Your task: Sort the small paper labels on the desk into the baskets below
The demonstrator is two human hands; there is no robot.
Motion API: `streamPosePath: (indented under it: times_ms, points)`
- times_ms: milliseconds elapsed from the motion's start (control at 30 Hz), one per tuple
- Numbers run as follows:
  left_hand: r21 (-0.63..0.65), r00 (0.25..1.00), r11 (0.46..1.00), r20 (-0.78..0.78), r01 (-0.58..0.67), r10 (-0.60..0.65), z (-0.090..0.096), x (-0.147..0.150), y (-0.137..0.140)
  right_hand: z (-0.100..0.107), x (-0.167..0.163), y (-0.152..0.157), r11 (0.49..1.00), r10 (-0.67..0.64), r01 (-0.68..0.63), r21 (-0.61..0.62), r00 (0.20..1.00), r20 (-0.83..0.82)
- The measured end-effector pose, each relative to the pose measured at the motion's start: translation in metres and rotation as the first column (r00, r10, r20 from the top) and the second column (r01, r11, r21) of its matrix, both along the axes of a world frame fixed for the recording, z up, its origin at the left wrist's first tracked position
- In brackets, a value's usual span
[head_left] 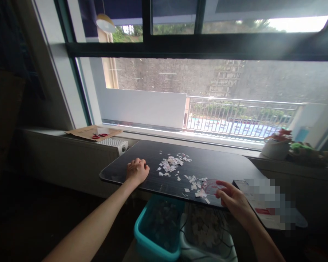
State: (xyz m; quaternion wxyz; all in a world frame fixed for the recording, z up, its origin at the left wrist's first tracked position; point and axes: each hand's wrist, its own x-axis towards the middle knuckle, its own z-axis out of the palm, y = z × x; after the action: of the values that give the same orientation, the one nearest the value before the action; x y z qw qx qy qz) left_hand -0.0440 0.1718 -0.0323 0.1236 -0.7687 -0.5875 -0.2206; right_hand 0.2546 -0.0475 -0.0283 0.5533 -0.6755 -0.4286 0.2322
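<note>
My left hand (137, 171) rests at the near left edge of the dark table (221, 160), its fingers curled in. Whatever they hold, if anything, is hidden. A loose pile of small white paper pieces (172, 163) lies to its right. My right hand (233, 199) is over the near right part of the table, thumb and index finger at the edge of a clear, rounded plastic piece with red print (210, 186). They appear to grip it. This piece lies beside a second, smaller group of paper pieces (195, 183).
Below the table's front edge stand a turquoise tub (139, 233) and a pale bin (183, 240) holding scraps, with dark cables across it. A partly blurred white item (270, 214) lies at the right. Red scissors (100, 136) and brown paper (79, 133) are on the left sill; a pot (274, 149) stands right.
</note>
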Motion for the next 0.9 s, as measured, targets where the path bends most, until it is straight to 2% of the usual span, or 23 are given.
streamPosePath:
  times_ms: [167,333,500,600,700,833,900]
  points:
    - [0.009,1.000,1.000,-0.004,-0.001,0.001,-0.001,0.000,0.000,0.001,0.014,-0.007,0.997,-0.020,0.029,-0.074,0.992,0.123]
    - [0.014,1.000,1.000,-0.002,-0.007,0.007,-0.001,-0.001,0.000,0.001,0.015,-0.011,0.995,-0.091,0.094,-0.020,0.990,0.108]
    - [0.004,1.000,1.000,-0.003,-0.008,0.008,-0.001,-0.001,0.001,0.003,0.008,-0.012,0.998,0.046,-0.041,-0.046,0.992,0.119]
    - [0.001,1.000,1.000,-0.004,-0.002,0.002,-0.002,-0.001,0.001,0.002,0.014,-0.013,0.998,-0.057,0.060,-0.017,0.988,0.145]
    - [-0.004,1.000,1.000,-0.007,-0.002,0.002,0.000,-0.001,0.000,0.000,0.022,-0.016,0.987,-0.139,0.154,-0.049,0.963,0.233]
    - [-0.015,1.000,1.000,-0.010,-0.003,0.003,0.001,0.000,-0.001,-0.002,0.023,-0.022,0.997,-0.028,0.045,-0.069,0.974,0.224]
    - [-0.015,1.000,1.000,-0.011,-0.002,0.002,0.001,0.000,0.000,-0.002,0.019,-0.022,0.998,-0.021,0.030,-0.048,0.983,0.180]
